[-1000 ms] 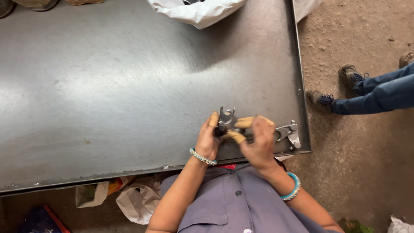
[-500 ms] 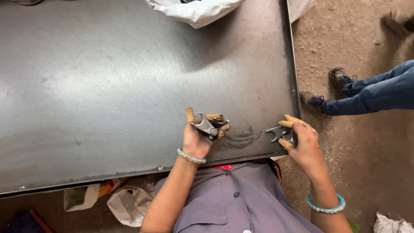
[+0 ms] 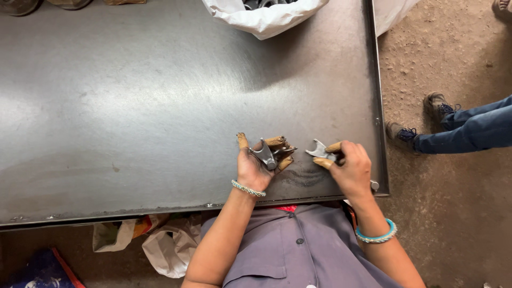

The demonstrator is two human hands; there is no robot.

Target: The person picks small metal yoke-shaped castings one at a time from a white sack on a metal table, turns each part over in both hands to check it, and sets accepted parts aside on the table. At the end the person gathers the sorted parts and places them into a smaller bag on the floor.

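My left hand (image 3: 258, 162) is closed around a small grey forked metal part (image 3: 265, 154), held just above the steel table (image 3: 138, 101) near its front edge. My right hand (image 3: 349, 168) grips a second grey forked metal part (image 3: 318, 150), its fork pointing left toward the first one. A short gap separates the two parts. The fingertips on both hands wear tan finger covers. My left wrist carries a beaded bracelet, my right wrist a turquoise bangle.
A white bag (image 3: 264, 16) with dark metal parts stands at the table's far edge. Another person's legs and shoes (image 3: 448, 125) are on the dirt floor to the right. Crumpled bags (image 3: 160, 240) lie under the table's front edge.
A second ago both hands were together over parts near the right corner. My right hand then reached right, took a forked part, and has now brought it left toward my left hand.
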